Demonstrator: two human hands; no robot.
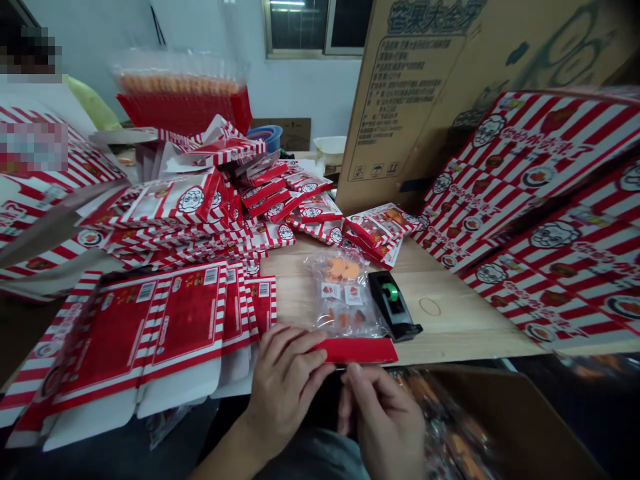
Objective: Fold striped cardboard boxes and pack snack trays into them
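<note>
My left hand [283, 387] presses on the left end of a flat red card strip [357, 350] at the table's front edge. My right hand [385, 427] pinches the strip's lower edge from below. A clear plastic bag [343, 293] of orange pieces and small printed cards lies just beyond the strip. To its right stands a black tape dispenser [393, 305] with a green tape roll. Flat red-and-white striped carton blanks [175, 327] lie in a stack left of my left hand. What the strip's underside looks like is hidden by my fingers.
Heaps of striped cartons [200, 213] cover the light wood table [440, 313] behind. Large printed cardboard sheets [415, 100] and striped blanks [530, 200] stand at the right. An open cardboard box [500, 420] of orange packets sits below the table edge.
</note>
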